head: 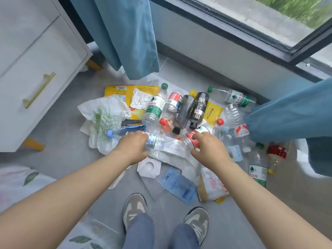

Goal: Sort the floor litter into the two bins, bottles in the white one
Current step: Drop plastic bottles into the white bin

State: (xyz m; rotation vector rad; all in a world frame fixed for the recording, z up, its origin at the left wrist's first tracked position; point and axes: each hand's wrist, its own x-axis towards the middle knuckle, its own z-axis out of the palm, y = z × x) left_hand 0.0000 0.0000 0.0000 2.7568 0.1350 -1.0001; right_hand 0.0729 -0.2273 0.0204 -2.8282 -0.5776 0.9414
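Note:
A heap of litter lies on the grey floor under the window. My left hand [132, 146] is closed around a clear bottle with a blue cap [115, 134] lying on its side. My right hand [209, 148] grips a clear bottle with a red label [193, 136]. Between them lies crumpled clear plastic [172, 150]. Behind are a green-label bottle [154, 108], two dark bottles [193, 108] and a red-capped bottle [172, 103]. More bottles lie at the right [233, 98]. Neither bin is clearly in view.
A white plastic bag [104, 115] and yellow wrappers [124, 90] lie at the left of the heap. A white drawer cabinet [36, 69] stands at left. Blue curtains [125, 33] hang behind and at the right [291, 114]. My shoes [134, 211] stand near the flat packaging [179, 186].

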